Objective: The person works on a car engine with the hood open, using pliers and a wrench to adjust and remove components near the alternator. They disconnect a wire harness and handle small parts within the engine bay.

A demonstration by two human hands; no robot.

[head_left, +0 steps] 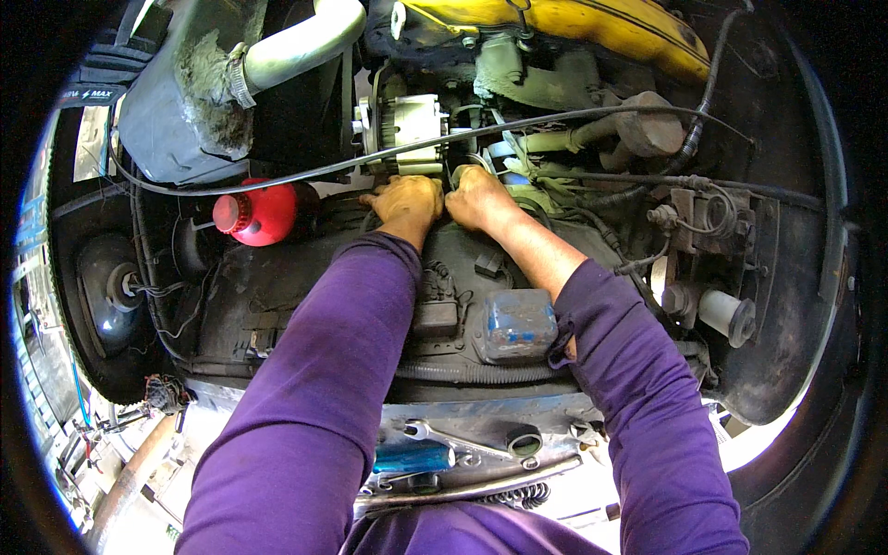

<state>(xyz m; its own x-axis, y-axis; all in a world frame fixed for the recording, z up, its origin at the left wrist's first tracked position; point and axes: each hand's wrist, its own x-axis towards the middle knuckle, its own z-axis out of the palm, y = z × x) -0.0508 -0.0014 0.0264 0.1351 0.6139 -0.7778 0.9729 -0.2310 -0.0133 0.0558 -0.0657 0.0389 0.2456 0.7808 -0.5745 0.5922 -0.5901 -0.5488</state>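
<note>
Both my arms, in purple sleeves, reach into an engine bay. My left hand (410, 201) is curled just below a silvery, finned alternator (413, 131), its knuckles close to the housing. What its fingers hold, if anything, is hidden. Beside it on the right, my right hand (477, 197) is closed in a fist near the alternator's lower right side. Its fingertips are out of sight among thin wires, and I cannot make out what they grip. A long black cable (305, 172) runs across the bay just above both hands.
A red round bottle (268, 213) sits left of my left hand. Below lie a blue-grey box (520, 326) and a corrugated conduit (481, 373). A wrench (458, 437) and a blue-handled tool (413, 459) rest on the front ledge. The yellow engine cover (592, 32) is at the top.
</note>
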